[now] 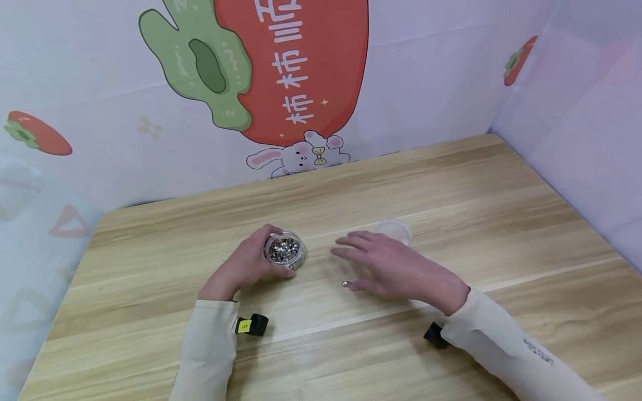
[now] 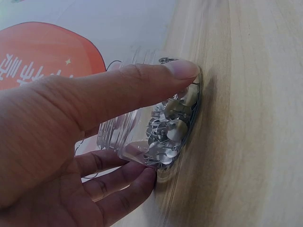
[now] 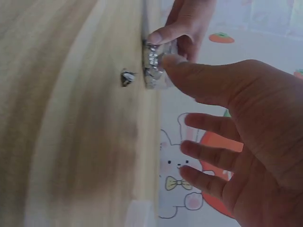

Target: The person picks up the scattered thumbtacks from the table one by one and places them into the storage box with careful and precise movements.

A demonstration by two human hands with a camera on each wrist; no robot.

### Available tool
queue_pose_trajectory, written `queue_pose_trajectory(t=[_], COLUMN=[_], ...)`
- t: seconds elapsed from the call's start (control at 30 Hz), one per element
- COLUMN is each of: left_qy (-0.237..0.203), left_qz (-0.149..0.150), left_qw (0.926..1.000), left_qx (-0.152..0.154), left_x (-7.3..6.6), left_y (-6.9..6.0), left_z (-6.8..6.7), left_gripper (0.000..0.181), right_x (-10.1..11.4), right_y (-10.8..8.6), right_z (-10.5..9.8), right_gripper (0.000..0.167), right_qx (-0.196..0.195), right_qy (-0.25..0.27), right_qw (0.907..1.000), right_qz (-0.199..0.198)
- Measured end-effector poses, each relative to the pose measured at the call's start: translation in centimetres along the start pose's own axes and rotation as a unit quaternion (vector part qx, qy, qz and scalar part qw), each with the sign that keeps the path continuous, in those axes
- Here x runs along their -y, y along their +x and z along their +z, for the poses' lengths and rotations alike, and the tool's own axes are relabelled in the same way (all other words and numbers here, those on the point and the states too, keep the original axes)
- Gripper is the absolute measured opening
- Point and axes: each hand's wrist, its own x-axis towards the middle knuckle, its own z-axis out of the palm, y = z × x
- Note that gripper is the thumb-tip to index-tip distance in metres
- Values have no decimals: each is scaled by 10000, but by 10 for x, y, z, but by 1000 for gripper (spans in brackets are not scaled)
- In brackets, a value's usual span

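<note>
My left hand (image 1: pixel 258 256) holds a clear round jar (image 1: pixel 299 260) from its left side, thumb and fingers around the wall. Silvery thumbtacks (image 2: pixel 165 137) fill its lower part, seen through the plastic in the left wrist view; the jar stands upright and uncovered on the table. Over the tabletop to the right, my right hand (image 1: pixel 383 264) hovers with its fingers spread and nothing between them. Below it, near the thumb tip, a small silvery clump of what look like thumbtacks (image 3: pixel 127 77) lies on the wood, apart from the jar.
A clear round lid (image 1: pixel 396 229) lies flat on the wooden table (image 1: pixel 321 356), partly behind the right hand. A printed cloth wall (image 1: pixel 426 72) rises along the back edge, another along the right. Black wrist devices (image 1: pixel 258 324) stick out beside the sleeves.
</note>
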Motion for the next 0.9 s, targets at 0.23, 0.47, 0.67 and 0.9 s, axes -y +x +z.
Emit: queue_pose_trajectory(t=[0.23, 0.47, 0.67, 0.9], left_qy=[6, 27, 21, -18], left_qz=[-15, -20, -25, -26], left_qw=[10000, 10000, 10000, 10000], left_qx=[43, 42, 43, 60], left_x=[-1, -2, -1, -1], left_y=[0, 0, -1, 0], left_z=[-1, -1, -1, -1], left_gripper=[84, 84, 84, 84], right_x=[-4, -6, -6, -5], right_y=[2, 4, 4, 3], right_z=[16, 24, 26, 25], right_gripper=[24, 7, 4, 5], right_qx=[57, -48, -38, -30], right_qy=[-5, -17, 21, 22], right_qw=[9991, 9979, 9980, 9989], right_qz=[-426, -650, -624, -464])
